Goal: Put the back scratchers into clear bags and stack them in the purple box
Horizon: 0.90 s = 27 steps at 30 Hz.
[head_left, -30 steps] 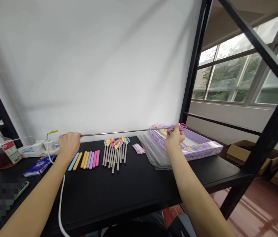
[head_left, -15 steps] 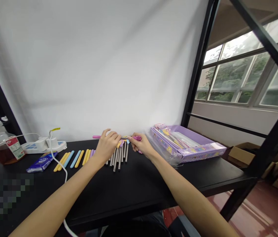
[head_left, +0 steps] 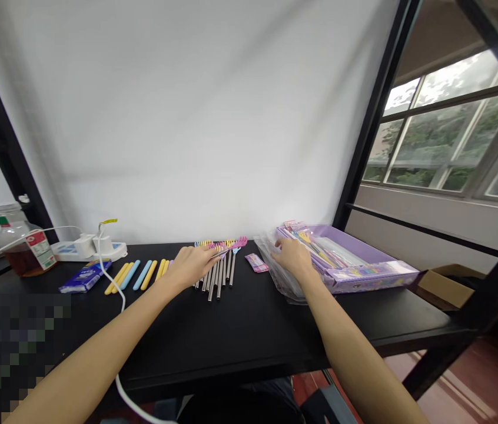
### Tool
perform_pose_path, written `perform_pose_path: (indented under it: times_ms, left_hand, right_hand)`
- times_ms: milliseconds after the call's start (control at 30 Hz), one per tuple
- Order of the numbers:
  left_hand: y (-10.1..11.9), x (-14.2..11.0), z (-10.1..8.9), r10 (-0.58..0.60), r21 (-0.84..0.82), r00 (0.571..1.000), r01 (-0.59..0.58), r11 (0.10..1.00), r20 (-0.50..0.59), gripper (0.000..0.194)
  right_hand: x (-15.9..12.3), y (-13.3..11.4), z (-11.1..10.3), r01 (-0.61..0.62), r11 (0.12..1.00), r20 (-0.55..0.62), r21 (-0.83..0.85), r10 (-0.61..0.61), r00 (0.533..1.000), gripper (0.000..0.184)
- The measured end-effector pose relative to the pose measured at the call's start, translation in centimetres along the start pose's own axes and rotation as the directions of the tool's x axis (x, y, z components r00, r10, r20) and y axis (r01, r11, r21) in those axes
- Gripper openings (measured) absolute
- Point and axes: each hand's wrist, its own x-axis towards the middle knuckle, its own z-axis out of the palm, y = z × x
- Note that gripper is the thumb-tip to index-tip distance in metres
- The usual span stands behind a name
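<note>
My left hand (head_left: pixel 192 265) is closed around a pink back scratcher (head_left: pixel 241 242), whose claw-shaped head points right; most of its shaft is hidden by the hand. Below it lies a row of metal rods (head_left: pixel 211 288) with coloured claw heads in yellow, purple, blue and pink. Over the clear plastic bags (head_left: pixel 291 291) hovers my right hand (head_left: pixel 294 257), thumb and fingers apart; whether it touches the plastic I cannot tell. Beside it stands a purple box (head_left: pixel 370 277) with more wrapped back scratchers (head_left: pixel 315 244) in it. A small pink printed card (head_left: pixel 256 263) lies between the hands.
Yellow, blue and purple handles (head_left: pixel 143 274) lie in a row at the left. Near them are a blue packet (head_left: pixel 85 277), a white power strip (head_left: pixel 114 250) and a bottle (head_left: pixel 23 247) of brown liquid. A white cable (head_left: pixel 120 312) crosses the black table (head_left: pixel 240 341).
My right hand has let go of the pink back scratcher and moved right to the plastic bags. The left hand keeps the scratcher, now lower over the rods. The pink card is uncovered.
</note>
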Motion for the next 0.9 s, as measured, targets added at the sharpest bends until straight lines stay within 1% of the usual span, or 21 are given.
perform_pose_path:
  times_ms: [33, 100, 267, 467, 533, 567, 600, 633, 667, 700, 733, 767, 800, 833, 867, 900]
  left_hand:
    - [-0.1, 0.0, 0.3, 0.020, -0.002, 1.000, -0.020, 1.000, 0.013, 0.034]
    - [-0.2, -0.1, 0.8, 0.047, -0.006, 0.999, -0.047, 0.999, 0.027, 0.033]
    - [0.1, -0.1, 0.9, 0.073, -0.026, 0.997, -0.072, 0.997, 0.021, 0.033]
    - [0.0, -0.3, 0.9, 0.071, -0.110, 0.997, -0.072, 0.991, -0.013, 0.031]
    - [0.1, -0.2, 0.8, 0.039, -0.204, 0.999, -0.045, 0.978, -0.031, 0.031]
    - [0.3, -0.2, 0.8, 0.012, -0.293, 0.999, -0.022, 0.956, -0.037, 0.033]
    - [0.4, -0.1, 0.6, -0.025, -0.418, 0.999, 0.008, 0.908, -0.036, 0.036]
    - [0.6, 0.1, 0.5, -0.066, -0.571, 0.997, 0.039, 0.820, -0.027, 0.039]
    - [0.9, 0.2, 0.2, -0.103, -0.725, 0.995, 0.064, 0.685, -0.009, 0.041]
    - [1.1, 0.4, 0.0, -0.129, -0.857, 0.991, 0.080, 0.509, 0.015, 0.043]
    - [1.4, 0.5, -0.3, -0.138, -0.946, 0.989, 0.087, 0.311, 0.046, 0.044]
    - [1.6, 0.6, -0.5, -0.127, -0.988, 0.989, 0.092, 0.121, 0.077, 0.043]
    - [1.9, 0.6, -0.8, -0.100, -0.994, 0.990, 0.098, -0.039, 0.102, 0.042]
    - [2.1, 0.6, -0.9, -0.065, -0.981, 0.990, 0.111, -0.161, 0.123, 0.040]
    - [2.2, 0.5, -1.0, -0.031, -0.961, 0.989, 0.129, -0.246, 0.141, 0.038]
    - [2.3, 0.5, -1.1, -0.010, -0.943, 0.987, 0.148, -0.299, 0.158, 0.037]
  right_hand:
    - [0.0, 0.1, 0.0, -0.017, 0.994, 0.049, -0.109, 0.022, 0.999, 0.029]
    - [0.0, 0.0, 0.0, -0.041, 0.983, 0.092, -0.181, 0.058, 0.994, 0.033]
    - [0.2, -0.3, -0.1, -0.072, 0.980, 0.051, -0.185, 0.083, 0.995, 0.036]
    - [-0.1, -0.1, -0.4, -0.108, 0.968, 0.023, -0.228, 0.116, 0.993, 0.039]
    - [-0.1, -0.3, -0.7, -0.104, 0.969, -0.034, -0.224, 0.099, 0.995, 0.037]
    - [-0.2, -0.6, -0.8, -0.081, 0.974, -0.084, -0.212, 0.065, 0.994, 0.036]
    - [-0.2, -0.9, -0.9, -0.036, 0.981, -0.143, -0.191, 0.008, 0.990, 0.034]
    - [-0.4, -1.4, -0.8, 0.035, 0.986, -0.209, -0.165, -0.070, 0.976, 0.032]
    - [-0.6, -1.9, -0.7, 0.132, 0.981, -0.273, -0.141, -0.167, 0.947, 0.029]
    - [-0.8, -2.5, -0.4, 0.249, 0.960, -0.326, -0.126, -0.277, 0.904, 0.027]
    - [-1.1, -3.1, 0.0, 0.375, 0.919, -0.358, -0.125, -0.394, 0.847, 0.025]
    - [-1.5, -3.8, 0.4, 0.495, 0.858, -0.377, -0.139, -0.508, 0.775, 0.023]
    - [-1.9, -4.5, 0.8, 0.602, 0.782, -0.380, -0.165, -0.613, 0.693, 0.023]
    - [-2.2, -5.2, 1.3, 0.691, 0.696, -0.369, -0.195, -0.705, 0.606, 0.022]
    - [-2.5, -5.8, 1.7, 0.760, 0.610, -0.347, -0.223, -0.778, 0.523, 0.021]
    - [-2.8, -6.3, 2.1, 0.809, 0.536, -0.322, -0.241, -0.831, 0.454, 0.021]
